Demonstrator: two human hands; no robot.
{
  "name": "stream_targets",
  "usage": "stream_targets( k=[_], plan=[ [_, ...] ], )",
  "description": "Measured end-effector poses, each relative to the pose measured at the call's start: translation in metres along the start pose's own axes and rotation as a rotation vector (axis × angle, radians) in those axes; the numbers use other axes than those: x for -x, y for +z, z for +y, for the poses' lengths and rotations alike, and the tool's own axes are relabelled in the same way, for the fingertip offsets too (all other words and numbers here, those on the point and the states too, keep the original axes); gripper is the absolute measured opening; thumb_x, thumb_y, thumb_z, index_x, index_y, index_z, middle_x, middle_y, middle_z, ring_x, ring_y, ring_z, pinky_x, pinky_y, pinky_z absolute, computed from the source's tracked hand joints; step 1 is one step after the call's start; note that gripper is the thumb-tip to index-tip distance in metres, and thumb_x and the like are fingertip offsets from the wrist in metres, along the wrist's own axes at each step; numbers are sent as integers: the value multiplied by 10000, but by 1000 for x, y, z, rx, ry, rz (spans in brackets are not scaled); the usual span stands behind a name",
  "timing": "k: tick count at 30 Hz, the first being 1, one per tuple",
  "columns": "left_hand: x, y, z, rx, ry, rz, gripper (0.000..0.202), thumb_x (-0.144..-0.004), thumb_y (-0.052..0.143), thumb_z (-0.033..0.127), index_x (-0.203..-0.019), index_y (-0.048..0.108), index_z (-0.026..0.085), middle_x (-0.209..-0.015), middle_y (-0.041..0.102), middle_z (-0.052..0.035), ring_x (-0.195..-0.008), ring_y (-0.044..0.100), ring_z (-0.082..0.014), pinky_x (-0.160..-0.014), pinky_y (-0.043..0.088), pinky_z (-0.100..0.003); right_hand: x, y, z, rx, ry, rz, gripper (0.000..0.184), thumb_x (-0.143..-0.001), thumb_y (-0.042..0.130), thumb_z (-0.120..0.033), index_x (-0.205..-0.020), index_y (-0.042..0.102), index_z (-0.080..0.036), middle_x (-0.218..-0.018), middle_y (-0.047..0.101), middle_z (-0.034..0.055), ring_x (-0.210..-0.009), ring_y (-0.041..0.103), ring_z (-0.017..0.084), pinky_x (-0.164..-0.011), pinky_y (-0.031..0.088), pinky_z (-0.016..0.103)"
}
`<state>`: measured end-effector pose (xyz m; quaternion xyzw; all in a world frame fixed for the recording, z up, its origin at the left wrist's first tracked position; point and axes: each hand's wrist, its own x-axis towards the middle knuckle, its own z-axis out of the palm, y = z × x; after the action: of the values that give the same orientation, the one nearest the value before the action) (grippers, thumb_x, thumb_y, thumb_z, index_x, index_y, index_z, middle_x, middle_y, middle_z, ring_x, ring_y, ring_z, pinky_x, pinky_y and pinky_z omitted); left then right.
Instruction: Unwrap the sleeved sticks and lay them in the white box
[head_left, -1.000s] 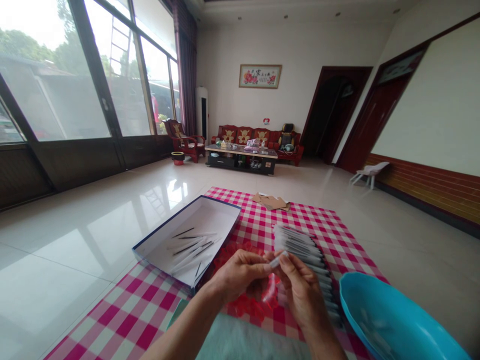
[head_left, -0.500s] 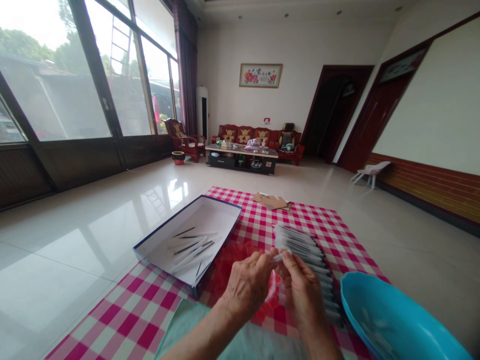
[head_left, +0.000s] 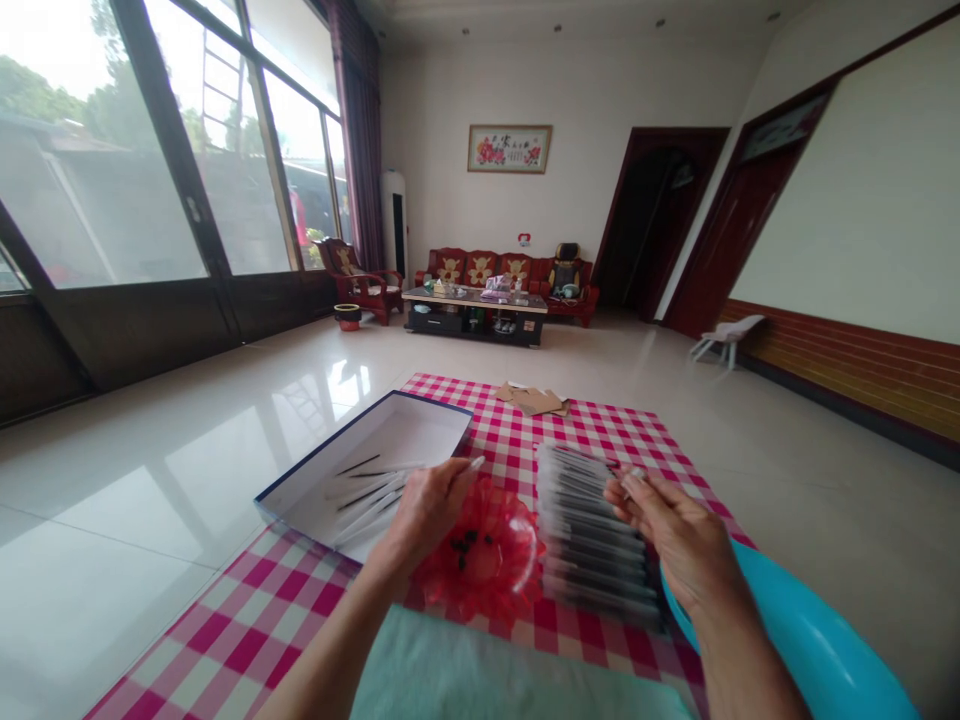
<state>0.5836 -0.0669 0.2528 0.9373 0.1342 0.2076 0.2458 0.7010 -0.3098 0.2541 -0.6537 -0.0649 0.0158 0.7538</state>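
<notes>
My left hand (head_left: 435,500) is closed above the edge between the box and the red bowl, with a whitish tip showing past its fingers; the rest is hidden. My right hand (head_left: 679,525) pinches a small pale piece over the right side of a row of pens (head_left: 592,530), clear-barrelled with dark insides and blurred. A translucent red, wavy-rimmed bowl (head_left: 514,555) sits between my hands with several small black pieces (head_left: 465,545) in it. White tubes and thin dark refills (head_left: 360,495) lie in a shallow blue-edged box (head_left: 307,500) at the left.
A blue basin (head_left: 810,630) stands at the right, partly behind my right forearm. Pale green cloth (head_left: 480,665) lies in front of me. Pieces of cardboard (head_left: 532,400) rest at the far end of the pink checked cloth (head_left: 495,440). A low table (head_left: 472,318) and sofa stand farther off.
My hands were together over the red bowl around a pale piece. They have parted, left toward the box and right over the pens, uncovering the bowl. The view has shifted slightly.
</notes>
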Motion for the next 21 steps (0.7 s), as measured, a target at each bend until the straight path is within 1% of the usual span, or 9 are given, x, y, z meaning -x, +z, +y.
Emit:
stream_targets(
  k=[1, 3, 7, 10, 12, 14, 17, 19, 21],
  plan=[
    [-3, -6, -9, -134, -59, -31, 322, -905, 355, 323, -1058, 625, 236, -814, 688, -16, -785, 621, -140, -691, 390, -205, -4, -11, -1, 107, 1, -1, 362, -625, 721, -373, -912, 632, -171, -778, 728, 55, -753, 689, 210, -706, 538, 301],
    [-8, -17, -31, -216, -134, -57, 315, -875, 392, 297, -1080, 620, 226, -923, 691, -65, -888, 617, -190, -740, 395, -246, -10, -39, -2, 367, 4, -23, 332, -651, 671, -382, -909, 613, -180, -733, 726, 51, -721, 691, 219, -695, 529, 305],
    [-12, -28, -69, -319, -245, -160, 242, -809, 455, 273, -898, 673, 217, -919, 687, -107, -879, 619, -241, -694, 410, -277, -4, -100, 3, 959, -24, -113, 221, -681, 556, -392, -795, 631, -217, -677, 722, 41, -670, 682, 232, -606, 490, 294],
    [-10, -26, -84, -363, -283, -241, 209, -782, 477, 265, -752, 675, 204, -855, 687, -106, -843, 625, -246, -660, 414, -272, 8, -133, 16, 1185, -103, -203, 202, -666, 515, -377, -714, 653, -238, -717, 729, 42, -696, 674, 239, -623, 479, 304],
    [-8, -25, -89, -377, -292, -271, 212, -782, 475, 261, -742, 674, 200, -847, 687, -100, -842, 625, -244, -657, 416, -269, 15, -144, 26, 1226, -106, -226, 205, -641, 522, -370, -711, 670, -247, -769, 737, 52, -744, 675, 260, -655, 489, 326],
    [-7, -25, -89, -384, -292, -272, 214, -790, 475, 265, -802, 678, 198, -890, 684, -101, -876, 620, -242, -681, 421, -270, 21, -145, 31, 1223, -125, -167, 218, -623, 535, -365, -738, 681, -250, -822, 739, 70, -790, 676, 284, -684, 501, 357],
    [-7, -28, -82, -385, -271, -239, 246, -799, 481, 274, -942, 663, 191, -981, 668, -116, -937, 601, -252, -731, 424, -287, 31, -127, 33, 1164, -318, -49, 229, -678, 533, -371, -806, 675, -246, -881, 725, 82, -817, 669, 277, -723, 503, 372],
    [-8, -30, -70, -378, -233, -205, 291, -819, 467, 288, -1035, 636, 189, -1020, 655, -119, -964, 588, -253, -758, 420, -295, 39, -104, 33, 1107, -482, -60, 226, -760, 503, -372, -847, 662, -237, -890, 706, 70, -808, 659, 245, -727, 499, 349],
    [-7, -31, -52, -363, -171, -170, 319, -845, 441, 296, -1099, 606, 197, -1045, 643, -105, -981, 578, -238, -788, 409, -290, 49, -75, 35, 1086, -575, -162, 212, -819, 475, -328, -875, 652, -225, -881, 682, 59, -798, 645, 215, -720, 492, 319]
  ],
)
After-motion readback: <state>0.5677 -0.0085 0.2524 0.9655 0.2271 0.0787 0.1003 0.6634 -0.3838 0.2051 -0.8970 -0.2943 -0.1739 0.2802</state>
